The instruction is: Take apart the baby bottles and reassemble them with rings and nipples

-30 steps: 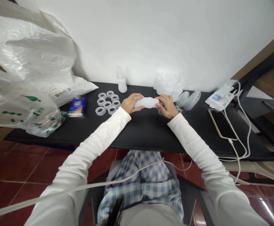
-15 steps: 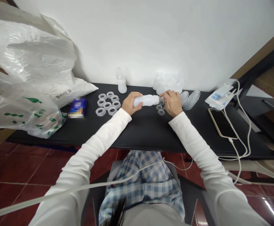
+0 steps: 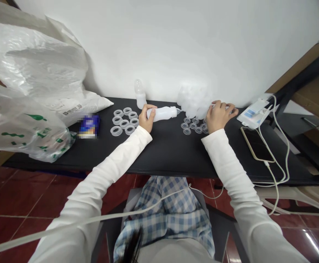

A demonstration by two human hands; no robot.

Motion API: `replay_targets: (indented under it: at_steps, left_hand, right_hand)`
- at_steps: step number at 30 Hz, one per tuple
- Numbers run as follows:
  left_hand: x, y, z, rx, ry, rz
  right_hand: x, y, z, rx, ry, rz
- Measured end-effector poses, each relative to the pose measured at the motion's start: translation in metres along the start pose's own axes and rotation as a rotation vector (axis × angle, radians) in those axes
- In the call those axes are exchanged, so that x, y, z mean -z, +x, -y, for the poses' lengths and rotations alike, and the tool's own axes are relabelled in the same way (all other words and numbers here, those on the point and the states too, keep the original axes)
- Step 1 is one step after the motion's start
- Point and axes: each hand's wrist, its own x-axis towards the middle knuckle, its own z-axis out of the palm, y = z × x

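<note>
My left hand [image 3: 146, 118] is wrapped round the base of a white baby bottle [image 3: 163, 113], tilted almost level above the table with its mouth to the right. A small clear piece with a thin tip [image 3: 179, 111] sticks out of the mouth. Off to the right, my right hand [image 3: 220, 114] reaches palm down with fingers apart, over the spot where clear domed caps stood; it hides them, and I cannot tell whether it touches one. Several small clear discs [image 3: 193, 125] lie left of that hand. Behind them is a pile of whitish translucent pieces [image 3: 194, 100].
Several translucent rings [image 3: 125, 123] lie left of the bottle. An assembled bottle [image 3: 140, 95] stands by the wall. Farther left are a blue packet [image 3: 89, 126] and large plastic bags [image 3: 35, 62]. On the right lie a phone [image 3: 256, 143], cables and a white box [image 3: 254, 113].
My right hand has left the bottle's mouth and moved right to the clear caps, its fingers spreading. The bottle has shifted slightly left in my left hand, and its clear tip now shows.
</note>
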Motion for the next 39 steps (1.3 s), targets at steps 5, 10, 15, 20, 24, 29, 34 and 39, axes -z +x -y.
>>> replay_targets:
  at_steps: [5,10,15,20,24,29,34,39]
  left_hand:
    - [0.000,0.000,0.001,0.042,-0.043,0.009]
    - [-0.002,0.001,0.002,0.063,-0.078,0.014]
    - [-0.003,0.000,0.001,0.074,-0.092,0.045]
    - [-0.003,-0.001,-0.002,0.070,-0.126,0.071]
    - [-0.005,-0.001,-0.003,0.171,-0.215,0.080]
    - [-0.013,-0.004,-0.004,0.545,-0.353,0.251]
    - [-0.015,-0.005,-0.009,0.774,-0.426,0.416]
    - [-0.012,-0.008,-0.014,0.585,-0.411,0.369]
  right_hand:
    - [0.012,0.001,0.013,0.003,0.086,-0.173]
    - [-0.002,-0.012,0.024,0.095,0.465,-0.157]
    - [-0.021,-0.037,0.044,0.066,0.707,0.021]
    - [-0.026,-0.051,0.055,0.155,0.733,0.085]
    - [-0.028,-0.055,0.054,0.253,0.666,0.123]
    - [-0.039,-0.055,0.044,0.379,0.567,0.165]
    - [-0.043,-0.057,0.040,0.467,0.525,0.157]
    - [-0.042,-0.066,0.048,0.402,0.567,0.071]
